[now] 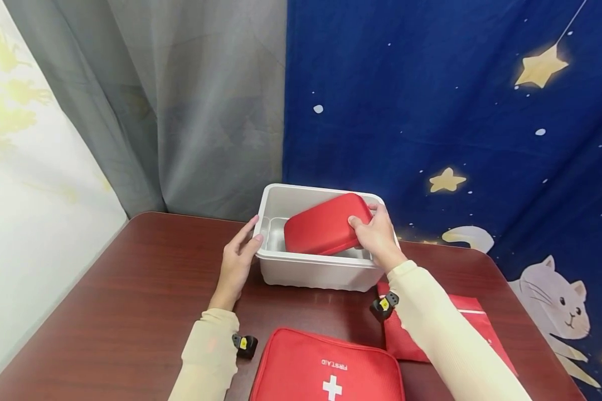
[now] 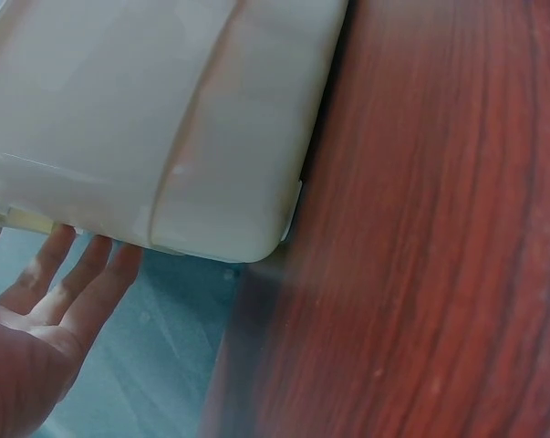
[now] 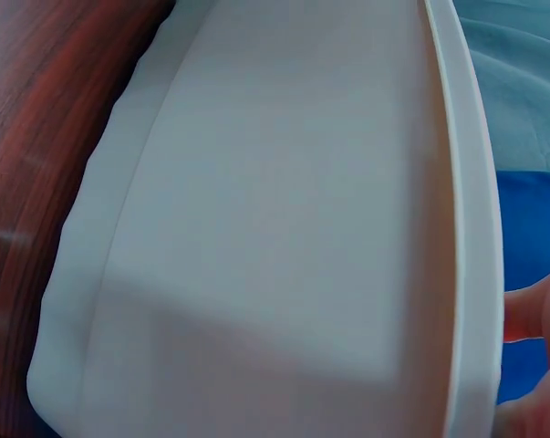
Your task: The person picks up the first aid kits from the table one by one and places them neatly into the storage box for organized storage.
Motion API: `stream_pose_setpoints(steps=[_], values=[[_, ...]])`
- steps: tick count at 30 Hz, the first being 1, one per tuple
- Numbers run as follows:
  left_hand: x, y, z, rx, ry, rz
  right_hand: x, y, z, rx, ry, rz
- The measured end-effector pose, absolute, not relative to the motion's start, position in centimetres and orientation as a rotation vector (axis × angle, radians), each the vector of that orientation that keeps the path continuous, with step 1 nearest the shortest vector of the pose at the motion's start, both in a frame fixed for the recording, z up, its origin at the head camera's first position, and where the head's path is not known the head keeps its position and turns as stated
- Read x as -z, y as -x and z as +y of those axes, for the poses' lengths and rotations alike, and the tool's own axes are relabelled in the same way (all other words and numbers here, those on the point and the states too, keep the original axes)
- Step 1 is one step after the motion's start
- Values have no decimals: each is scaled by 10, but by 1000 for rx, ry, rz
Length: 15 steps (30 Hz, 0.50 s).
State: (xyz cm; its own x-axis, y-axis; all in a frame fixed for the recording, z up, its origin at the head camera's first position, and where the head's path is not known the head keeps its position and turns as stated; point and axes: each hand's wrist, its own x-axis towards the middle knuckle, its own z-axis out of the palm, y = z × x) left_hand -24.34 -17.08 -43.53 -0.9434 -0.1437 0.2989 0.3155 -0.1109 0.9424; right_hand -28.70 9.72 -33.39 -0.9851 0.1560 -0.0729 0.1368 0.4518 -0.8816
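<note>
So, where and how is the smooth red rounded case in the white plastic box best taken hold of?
Probably by its right end, coming from the right and above, thumb on the broad upper face, fingers opposite. The smooth red rounded case slants across the white plastic box, with this end near the rim, where the right hand holds it.

Bright and even in the head view, washed pale on the white backdrop (image 1: 35,228); dimmer and softer in both wrist views, with a thin glint on the box (image 2: 165,109) in the left, a broad shadow low across it and faint glare on the table (image 3: 37,155) in the right.
</note>
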Motion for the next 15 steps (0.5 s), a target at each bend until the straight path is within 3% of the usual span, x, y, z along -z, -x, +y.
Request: stream_pose_setpoints(steps=[15], values=[[435, 244, -170, 2134, 191, -1857, 340, 288, 96, -1771, 231, -2656]])
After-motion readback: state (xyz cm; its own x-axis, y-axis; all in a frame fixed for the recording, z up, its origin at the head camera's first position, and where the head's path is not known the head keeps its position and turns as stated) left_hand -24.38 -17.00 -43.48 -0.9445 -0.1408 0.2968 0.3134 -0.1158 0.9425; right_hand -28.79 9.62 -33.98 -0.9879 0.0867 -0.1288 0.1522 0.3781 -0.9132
